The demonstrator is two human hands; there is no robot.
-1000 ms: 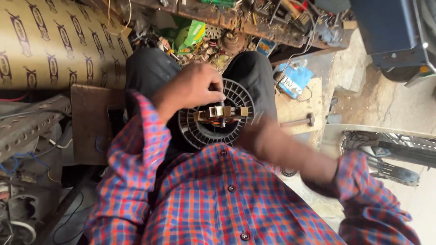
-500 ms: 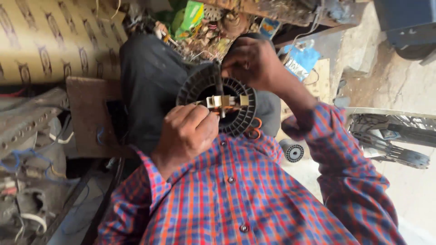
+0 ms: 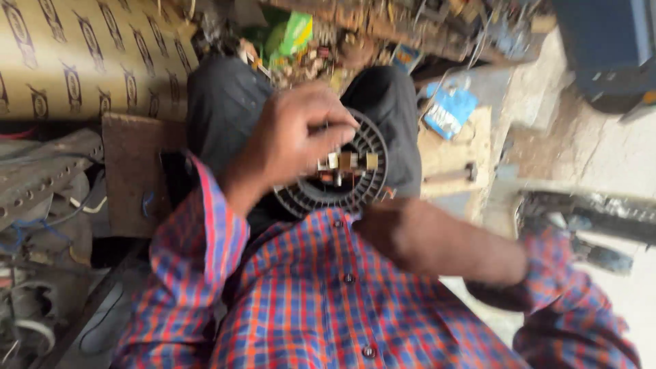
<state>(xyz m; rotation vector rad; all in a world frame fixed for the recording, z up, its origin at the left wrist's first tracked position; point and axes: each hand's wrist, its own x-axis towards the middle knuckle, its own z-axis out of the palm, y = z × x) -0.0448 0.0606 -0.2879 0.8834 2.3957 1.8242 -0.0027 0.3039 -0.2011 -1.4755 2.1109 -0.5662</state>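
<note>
A round black slotted disc with small brass and metal pieces at its centre rests on my lap, against my black trousers. My left hand lies over the disc's upper left, its fingertips pinched at the centre pieces. My right hand is blurred at the disc's lower right rim, with the bare forearm running off to the lower right. Whether it grips the rim is unclear. My red and blue checked shirt fills the bottom of the view.
A hammer lies on a wooden board to the right, with a blue packet beyond it. Patterned yellow cardboard is at upper left, and a green packet and metal scraps lie past my knees. Cables and metal parts crowd the left.
My left hand has risen from below the disc to cover its upper left. My right hand has dropped from the disc's top to its lower right rim. The view shifted.
</note>
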